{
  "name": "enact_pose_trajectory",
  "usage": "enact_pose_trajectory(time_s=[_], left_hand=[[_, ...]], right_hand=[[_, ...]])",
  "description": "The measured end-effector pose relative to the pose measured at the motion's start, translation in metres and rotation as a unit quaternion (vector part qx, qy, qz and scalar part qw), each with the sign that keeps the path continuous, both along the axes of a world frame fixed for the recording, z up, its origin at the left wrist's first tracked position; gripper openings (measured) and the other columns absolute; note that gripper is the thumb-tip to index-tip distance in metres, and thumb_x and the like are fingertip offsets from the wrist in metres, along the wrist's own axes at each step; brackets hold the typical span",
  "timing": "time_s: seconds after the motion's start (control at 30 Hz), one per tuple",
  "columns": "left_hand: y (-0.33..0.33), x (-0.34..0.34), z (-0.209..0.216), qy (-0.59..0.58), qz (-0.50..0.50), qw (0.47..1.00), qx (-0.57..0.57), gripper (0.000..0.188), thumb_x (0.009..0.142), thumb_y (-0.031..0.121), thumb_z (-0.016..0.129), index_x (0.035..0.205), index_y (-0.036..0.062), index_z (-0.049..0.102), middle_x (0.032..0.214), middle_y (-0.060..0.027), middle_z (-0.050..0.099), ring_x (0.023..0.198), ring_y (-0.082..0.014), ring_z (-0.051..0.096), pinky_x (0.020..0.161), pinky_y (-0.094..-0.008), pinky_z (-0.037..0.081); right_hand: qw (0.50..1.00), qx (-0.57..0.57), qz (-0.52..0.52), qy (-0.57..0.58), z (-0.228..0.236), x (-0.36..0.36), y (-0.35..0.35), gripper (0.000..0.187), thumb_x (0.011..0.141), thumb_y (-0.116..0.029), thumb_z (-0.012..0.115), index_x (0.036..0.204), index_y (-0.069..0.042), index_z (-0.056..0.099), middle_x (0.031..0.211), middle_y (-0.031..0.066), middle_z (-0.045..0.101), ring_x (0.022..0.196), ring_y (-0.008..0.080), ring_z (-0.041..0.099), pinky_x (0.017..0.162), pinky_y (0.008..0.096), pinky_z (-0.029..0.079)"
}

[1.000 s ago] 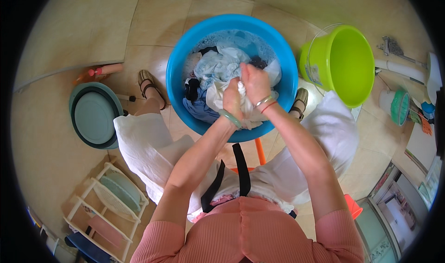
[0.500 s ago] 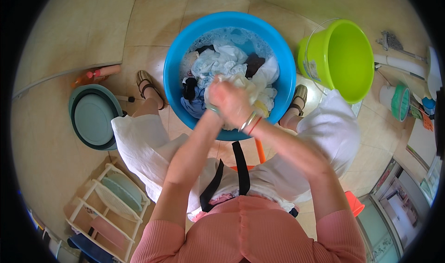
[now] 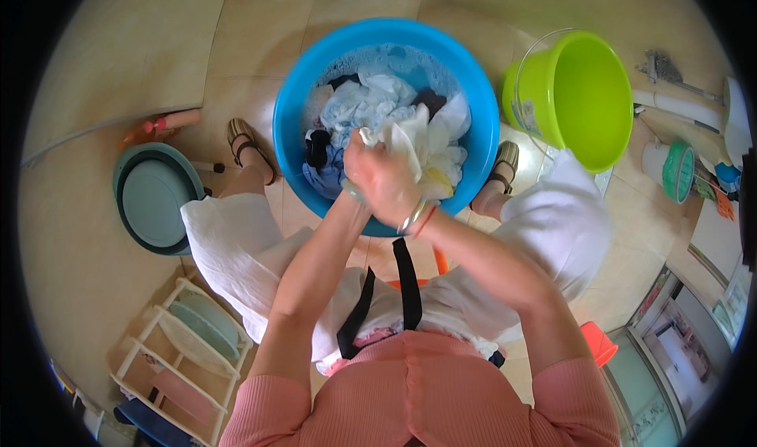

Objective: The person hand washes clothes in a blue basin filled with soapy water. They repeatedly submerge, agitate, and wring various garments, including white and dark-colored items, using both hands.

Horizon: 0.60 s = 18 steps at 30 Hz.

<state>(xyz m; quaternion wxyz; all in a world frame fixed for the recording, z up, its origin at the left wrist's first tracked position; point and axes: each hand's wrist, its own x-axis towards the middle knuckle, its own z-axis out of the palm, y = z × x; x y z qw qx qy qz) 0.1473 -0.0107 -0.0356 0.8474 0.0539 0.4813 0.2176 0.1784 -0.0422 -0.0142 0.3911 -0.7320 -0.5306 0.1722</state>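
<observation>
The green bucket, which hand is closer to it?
Right. The right hand is over the blue tub, left of the green bucket; the left hand, beside the right, is farther left.

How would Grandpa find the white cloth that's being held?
Find the big blue tub. Over its near half, look for the right hand and left hand. The white cloth pokes out beyond them; the other clothes lie in the tub, unheld.

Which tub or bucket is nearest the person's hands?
The blue basin holding clothes: both hands are over it. The lime-green bucket stands off to the right, the grey-green basin to the left.
</observation>
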Motion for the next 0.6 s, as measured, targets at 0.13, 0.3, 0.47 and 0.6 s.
enact_pose_trajectory(time_s=[0.13, 0.3, 0.47, 0.6], left_hand=[[-0.003, 0.013, 0.006, 0.104, -0.087, 0.989, 0.064, 0.034, 0.095, 0.036, 0.051, 0.102, 0.0052, 0.061, 0.091, -0.0009, 0.062, 0.081, -0.0135, 0.058, 0.074, -0.0282, 0.046], [0.081, -0.023, -0.020, 0.160, -0.209, 0.918, 0.298, 0.061, 0.095, 0.056, 0.041, 0.104, -0.0012, 0.061, 0.095, -0.0056, 0.062, 0.087, -0.0164, 0.056, 0.080, -0.0285, 0.045], [0.076, -0.043, -0.065, 0.356, -0.230, 0.710, 0.563, 0.070, 0.082, 0.044, 0.068, 0.133, 0.0026, 0.044, 0.134, -0.0172, 0.048, 0.123, -0.0314, 0.046, 0.101, -0.0376, 0.038], [0.052, -0.052, -0.051, 0.444, -0.435, 0.437, 0.650, 0.044, 0.077, 0.029, 0.073, 0.116, 0.0131, 0.062, 0.135, -0.0113, 0.048, 0.122, -0.0343, 0.046, 0.095, -0.0383, 0.041]], right_hand=[[0.957, -0.241, -0.158, 0.020, -0.084, 0.100, -0.007, 0.036, 0.092, -0.031, 0.050, 0.072, -0.003, 0.059, 0.075, 0.0218, 0.063, 0.074, 0.0364, 0.064, 0.066, 0.0503, 0.048], [0.939, -0.105, -0.223, 0.238, -0.102, 0.146, -0.023, 0.040, 0.088, -0.043, 0.056, 0.102, -0.008, 0.069, 0.091, 0.0169, 0.068, 0.089, 0.0318, 0.064, 0.084, 0.0400, 0.048], [0.935, -0.286, -0.193, 0.081, -0.150, 0.146, -0.059, 0.054, 0.076, -0.044, 0.070, 0.115, -0.008, 0.062, 0.109, 0.0122, 0.066, 0.101, 0.0325, 0.061, 0.089, 0.0387, 0.047], [0.937, -0.303, -0.169, 0.042, -0.128, 0.117, -0.053, 0.027, 0.082, -0.034, 0.065, 0.089, -0.008, 0.069, 0.092, 0.0167, 0.066, 0.087, 0.0367, 0.061, 0.075, 0.0453, 0.049]])
